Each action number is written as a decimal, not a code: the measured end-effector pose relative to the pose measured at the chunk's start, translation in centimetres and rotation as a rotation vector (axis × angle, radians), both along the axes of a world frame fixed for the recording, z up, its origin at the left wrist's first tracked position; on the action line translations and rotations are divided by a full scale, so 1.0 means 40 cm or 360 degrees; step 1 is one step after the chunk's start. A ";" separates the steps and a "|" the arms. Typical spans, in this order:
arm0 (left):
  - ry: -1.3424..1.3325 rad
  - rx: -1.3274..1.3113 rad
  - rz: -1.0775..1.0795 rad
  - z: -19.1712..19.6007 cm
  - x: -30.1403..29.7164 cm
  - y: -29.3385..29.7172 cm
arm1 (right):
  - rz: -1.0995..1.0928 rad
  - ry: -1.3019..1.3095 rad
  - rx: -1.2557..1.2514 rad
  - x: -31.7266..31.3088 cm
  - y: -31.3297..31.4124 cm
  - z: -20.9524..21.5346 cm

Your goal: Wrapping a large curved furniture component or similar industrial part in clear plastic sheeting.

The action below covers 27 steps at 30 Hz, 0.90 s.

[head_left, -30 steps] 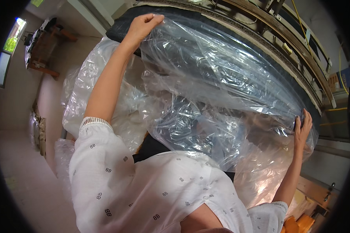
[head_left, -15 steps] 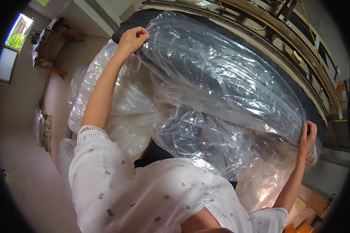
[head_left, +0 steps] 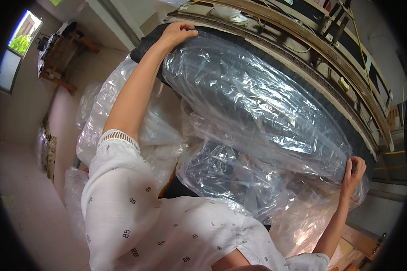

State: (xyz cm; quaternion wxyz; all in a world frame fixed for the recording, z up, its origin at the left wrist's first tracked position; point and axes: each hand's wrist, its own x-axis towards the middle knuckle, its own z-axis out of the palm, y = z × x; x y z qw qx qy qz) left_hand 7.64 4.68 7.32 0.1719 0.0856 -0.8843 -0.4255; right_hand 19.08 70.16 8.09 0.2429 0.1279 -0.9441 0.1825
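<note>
Plastic sheet: clear, crinkled plastic film [head_left: 257,108], stretched over a long dark padded slab [head_left: 303,86] that runs from upper left to lower right.
Left fingers: left hand [head_left: 178,34] curled over the slab's far upper end, fingertips [head_left: 190,32] hooked on the film's edge; a second ago this hand lay flat and spread there, so it has closed into a grip.
Right fingers: right hand [head_left: 353,174] pinches the film at the lower right end, fingers bent tight around a gathered fold; it sits slightly lower along the edge than before.
Meaning: judging by both grips, the film is being drawn taut along the slab.
Sheet versus fingers: film spans between both hands, its slack bunched below the middle.
Around: wooden frame rails [head_left: 330,58] beyond the slab, more loose clear plastic bags [head_left: 99,122] at left, white patterned sleeve [head_left: 122,198].
</note>
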 end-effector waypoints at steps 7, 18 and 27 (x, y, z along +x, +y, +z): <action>0.0045 0.0242 -0.0037 -0.016 -0.013 -0.009 | -0.0020 -0.0035 -0.0018 -0.003 0.001 -0.005; -0.0151 -0.0658 0.0393 -0.020 0.083 -0.077 | 0.0051 0.0183 0.0552 0.015 0.005 0.022; -0.0100 -0.0806 0.0329 -0.022 0.049 -0.084 | -0.0122 0.0190 0.0459 0.034 0.018 0.005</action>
